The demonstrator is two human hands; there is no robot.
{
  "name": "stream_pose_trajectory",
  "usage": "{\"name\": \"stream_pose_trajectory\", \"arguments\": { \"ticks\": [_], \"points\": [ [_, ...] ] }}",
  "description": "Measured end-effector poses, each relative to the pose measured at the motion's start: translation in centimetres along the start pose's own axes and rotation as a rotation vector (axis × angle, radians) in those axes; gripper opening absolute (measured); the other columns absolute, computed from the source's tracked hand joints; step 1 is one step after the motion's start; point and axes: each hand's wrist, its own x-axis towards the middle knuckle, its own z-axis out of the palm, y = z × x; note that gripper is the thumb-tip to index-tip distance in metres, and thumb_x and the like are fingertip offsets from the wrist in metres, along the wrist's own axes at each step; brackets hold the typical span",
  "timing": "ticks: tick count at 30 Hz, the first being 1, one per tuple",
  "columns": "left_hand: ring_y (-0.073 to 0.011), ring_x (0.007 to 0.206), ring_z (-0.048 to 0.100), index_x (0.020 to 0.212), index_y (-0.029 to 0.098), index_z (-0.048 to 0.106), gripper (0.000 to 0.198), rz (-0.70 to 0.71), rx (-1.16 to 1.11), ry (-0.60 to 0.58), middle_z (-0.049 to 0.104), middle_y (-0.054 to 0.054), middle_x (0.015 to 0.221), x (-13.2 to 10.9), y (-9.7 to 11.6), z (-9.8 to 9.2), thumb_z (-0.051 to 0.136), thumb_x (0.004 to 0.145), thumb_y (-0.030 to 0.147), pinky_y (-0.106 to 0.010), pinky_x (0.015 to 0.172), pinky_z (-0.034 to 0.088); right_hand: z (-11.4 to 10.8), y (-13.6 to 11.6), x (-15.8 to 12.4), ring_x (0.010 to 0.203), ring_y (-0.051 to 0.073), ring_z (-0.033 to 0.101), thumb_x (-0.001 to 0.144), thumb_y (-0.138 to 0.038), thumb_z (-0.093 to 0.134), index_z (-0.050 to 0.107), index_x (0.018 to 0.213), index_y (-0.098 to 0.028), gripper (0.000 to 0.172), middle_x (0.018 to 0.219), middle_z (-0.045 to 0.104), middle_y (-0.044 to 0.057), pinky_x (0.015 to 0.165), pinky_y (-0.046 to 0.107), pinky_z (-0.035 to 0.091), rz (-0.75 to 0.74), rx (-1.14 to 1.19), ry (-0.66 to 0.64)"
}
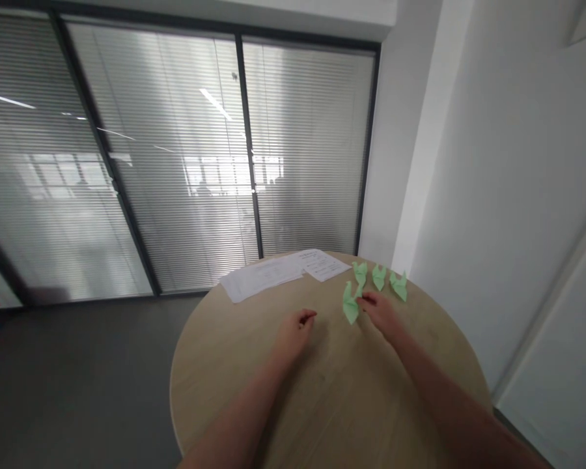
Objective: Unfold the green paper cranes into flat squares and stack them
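Three green figures (379, 277), folded from paper, sit in a row near the far right edge of the round table (322, 404), just beside one another but apart. A fourth figure (350, 307) is nearer the person, in front of the leftmost of the row. The right hand (378, 309) has it by its right side, in a narrow pinch between thumb and fingertips; whether its lower point touches the table, I cannot tell.

The left hand (297, 332) is near the middle, to the left of the fourth figure and apart from it, its fingers curled in, tips close together, with nothing seen between them.

As far along as things look, the folding seems done on all four: each has its pointed shape, and no half-folded green sheet shows. Three appear placed; the fourth, held outside the row, appears not yet settled. Papers (264, 279) lie at the far edge, left of the row.
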Motion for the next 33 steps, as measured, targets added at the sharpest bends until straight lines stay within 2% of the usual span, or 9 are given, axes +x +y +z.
{"name": "stream_pose_trajectory", "arguments": {
  "ticks": [2, 4, 7, 10, 15, 20, 26, 29, 33],
  "points": [
    [-0.0262, 0.097, 0.068, 0.111, 0.016, 0.077, 0.035, -0.009, -0.091, 0.046, 0.076, -0.013, 0.108, 0.0, 0.2, -0.2, 0.054, 0.092, 0.035, -0.036, 0.082, 0.05, 0.8, -3.0, -1.2, 0.069, 0.018, 0.059, 0.082, -0.049, 0.061, 0.071, 0.084, -0.018, 0.033, 0.075, 0.067, 0.004, 0.066, 0.028, 0.045, -0.004, 0.163, -0.231],
    [-0.0274, 0.102, 0.067, 0.113, 0.015, 0.076, 0.041, -0.025, -0.217, 0.065, 0.075, -0.014, 0.113, 0.0, 0.4, -0.3, 0.056, 0.091, 0.043, -0.035, 0.076, 0.052, 1.5, -5.9, -2.3, 0.065, 0.015, 0.054, 0.08, -0.051, 0.063, 0.07, 0.085, -0.017, 0.035, 0.072, 0.064, 0.002, 0.063, 0.027, 0.041, 0.001, 0.244, -0.371],
    [-0.0268, 0.096, 0.066, 0.112, 0.012, 0.075, 0.052, -0.043, -0.382, 0.029, 0.075, -0.015, 0.108, -0.1, 0.6, -0.6, 0.06, 0.088, 0.055, -0.032, 0.068, 0.051, 2.3, -9.2, -3.5, 0.066, 0.014, 0.052, 0.08, -0.047, 0.065, 0.071, 0.086, -0.017, 0.031, 0.071, 0.062, 0.001, 0.063, 0.026, 0.04, -0.014, 0.273, -0.479],
    [-0.023, 0.082, 0.065, 0.099, 0.011, 0.077, 0.053, -0.014, -0.429, 0.025, 0.074, -0.012, 0.091, 0.0, 0.4, -0.6, 0.066, 0.083, 0.061, -0.031, 0.069, 0.048, 3.4, -10.5, -4.2, 0.067, 0.014, 0.053, 0.08, -0.044, 0.064, 0.07, 0.085, -0.017, 0.028, 0.072, 0.062, 0.001, 0.064, 0.025, 0.04, -0.02, 0.281, -0.487],
    [-0.0196, 0.066, 0.059, 0.085, 0.012, 0.079, 0.052, -0.056, -0.37, 0.005, 0.068, -0.006, 0.071, 0.1, -0.3, -0.4, 0.069, 0.08, 0.062, -0.03, 0.063, 0.04, 5.1, -8.6, -5.1, 0.068, 0.015, 0.053, 0.081, -0.046, 0.061, 0.069, 0.085, -0.017, 0.03, 0.076, 0.063, 0.002, 0.061, 0.025, 0.038, 0.022, 0.314, -0.386],
    [-0.0239, 0.075, 0.063, 0.079, 0.016, 0.079, 0.042, -0.024, -0.262, -0.035, 0.072, -0.009, 0.078, 0.0, -0.4, -0.2, 0.067, 0.081, 0.056, -0.033, 0.067, 0.042, 5.7, -6.2, -5.8, 0.07, 0.018, 0.054, 0.081, -0.05, 0.064, 0.069, 0.084, -0.019, 0.032, 0.078, 0.066, 0.004, 0.062, 0.028, 0.039, 0.018, 0.352, -0.392],
    [-0.02, 0.069, 0.059, 0.084, 0.016, 0.077, 0.051, -0.017, -0.237, -0.072, 0.068, -0.006, 0.074, 0.0, -0.3, -0.6, 0.066, 0.082, 0.065, -0.03, 0.063, 0.042, 6.4, -5.6, -5.8, 0.072, 0.019, 0.056, 0.083, -0.043, 0.064, 0.069, 0.08, -0.022, 0.023, 0.075, 0.065, 0.003, 0.067, 0.029, 0.041, -0.08, 0.318, -0.378],
    [-0.0169, 0.061, 0.055, 0.084, 0.014, 0.075, 0.058, -0.048, -0.283, -0.092, 0.063, -0.004, 0.066, 0.0, -0.3, -0.8, 0.067, 0.079, 0.071, -0.028, 0.058, 0.04, 6.4, -5.6, -5.7, 0.072, 0.019, 0.057, 0.084, -0.044, 0.064, 0.069, 0.08, -0.022, 0.023, 0.076, 0.065, 0.003, 0.067, 0.028, 0.041, -0.074, 0.308, -0.381],
    [-0.0165, 0.062, 0.055, 0.079, 0.015, 0.072, 0.056, -0.072, -0.329, -0.071, 0.062, -0.004, 0.067, 0.2, -0.4, -1.0, 0.07, 0.075, 0.071, -0.028, 0.058, 0.042, 6.2, -5.7, -5.5, 0.075, 0.02, 0.059, 0.084, -0.044, 0.064, 0.069, 0.079, -0.022, 0.023, 0.079, 0.068, 0.003, 0.07, 0.029, 0.042, -0.056, 0.339, -0.368]
  ]
}}
